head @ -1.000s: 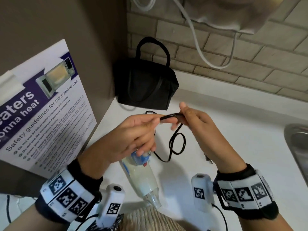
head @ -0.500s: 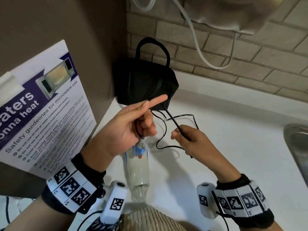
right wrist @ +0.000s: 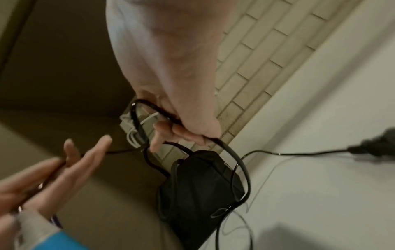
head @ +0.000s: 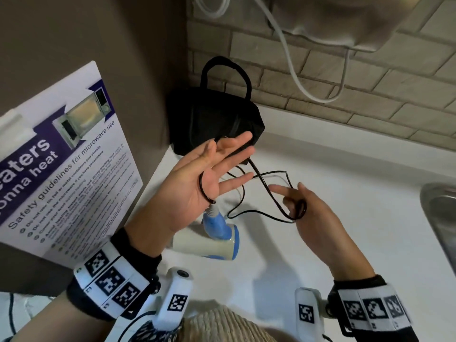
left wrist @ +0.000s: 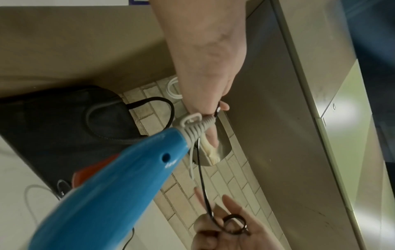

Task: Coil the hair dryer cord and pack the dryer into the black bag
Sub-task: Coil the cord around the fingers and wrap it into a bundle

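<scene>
Black cord [head: 265,191] running across left hand [head: 197,183], fingers [head: 234,144] spread flat, serving as former for loops. Right hand [head: 311,213] pinching cord, feeding slack. Hair dryer [head: 212,240] lying on worktop [head: 345,193]; black bag [head: 212,124] waiting in corner.

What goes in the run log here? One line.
step: coiling cord | left hand: open, cord looped | right hand: grips cord | hair dryer: counter | black bag: unpacked
</scene>
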### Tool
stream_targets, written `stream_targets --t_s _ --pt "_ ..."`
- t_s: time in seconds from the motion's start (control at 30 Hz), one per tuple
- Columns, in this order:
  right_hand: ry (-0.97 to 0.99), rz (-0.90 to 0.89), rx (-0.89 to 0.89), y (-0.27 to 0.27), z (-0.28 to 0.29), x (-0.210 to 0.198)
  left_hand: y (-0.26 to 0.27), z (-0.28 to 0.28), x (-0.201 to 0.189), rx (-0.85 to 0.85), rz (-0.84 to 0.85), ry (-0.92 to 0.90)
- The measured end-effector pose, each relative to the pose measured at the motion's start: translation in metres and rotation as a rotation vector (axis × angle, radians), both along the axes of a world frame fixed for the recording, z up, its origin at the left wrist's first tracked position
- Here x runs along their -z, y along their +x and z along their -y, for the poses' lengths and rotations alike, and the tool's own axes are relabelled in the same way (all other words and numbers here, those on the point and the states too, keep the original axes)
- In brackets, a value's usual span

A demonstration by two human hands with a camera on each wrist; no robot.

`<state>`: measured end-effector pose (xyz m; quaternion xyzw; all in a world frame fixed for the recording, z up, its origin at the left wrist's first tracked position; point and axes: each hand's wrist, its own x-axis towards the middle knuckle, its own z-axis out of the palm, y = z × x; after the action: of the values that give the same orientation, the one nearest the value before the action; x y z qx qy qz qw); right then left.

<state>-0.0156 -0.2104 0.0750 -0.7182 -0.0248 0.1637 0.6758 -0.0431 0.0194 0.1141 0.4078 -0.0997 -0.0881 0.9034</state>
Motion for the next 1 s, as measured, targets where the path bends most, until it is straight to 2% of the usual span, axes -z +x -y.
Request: stream_targets --t_s 0.07,0.17,0.3,0.37,0.43,0.5,0.57,0.7,0.77,0.83,0.9,1.0 --pt "0.026 -0.002 0.021 -0.003 0.002 -0.001 0.001 0.000 0.001 -0.016 0.026 -0.010" --pt "-0.160 0.097 -0.057 -0.011 0.006 0.007 0.002 -0.004 0.001 -0.036 0.056 -0.007" --pt "-0.378 0.086 -0.171 -0.009 0.008 0.017 0.001 -0.003 -0.002 -0.011 0.035 0.060" --pt "-0.421 0.154 -0.172 -0.006 0.002 0.012 0.001 0.001 -0.006 0.008 0.028 0.207" --pt "-0.422 0.301 -0.146 -0.004 -0.006 -0.003 -0.001 0.004 -0.013 -0.001 0.071 0.474" --pt "-0.318 0.419 -0.151 -0.006 -0.017 -0.026 -0.001 0.007 -0.021 0.039 0.149 0.687" --pt "-0.183 0.422 -0.231 -0.008 -0.028 -0.050 0.000 0.007 -0.029 0.104 0.201 0.756" --pt "-0.177 0.451 -0.389 -0.005 -0.045 -0.074 0.006 0.003 -0.037 0.053 0.173 0.692" --pt "-0.142 0.405 -0.373 -0.002 -0.047 -0.076 0.007 -0.003 -0.032 0.042 0.116 0.670" --pt "-0.035 0.287 -0.315 0.000 -0.044 -0.076 0.006 -0.009 -0.022 0.072 0.027 0.598" --pt "0.034 0.212 -0.260 0.001 -0.040 -0.073 0.005 -0.014 -0.013 0.070 -0.068 0.466" --pt "-0.076 0.176 -0.217 0.004 -0.034 -0.060 0.004 -0.015 -0.003 -0.060 -0.175 0.156"
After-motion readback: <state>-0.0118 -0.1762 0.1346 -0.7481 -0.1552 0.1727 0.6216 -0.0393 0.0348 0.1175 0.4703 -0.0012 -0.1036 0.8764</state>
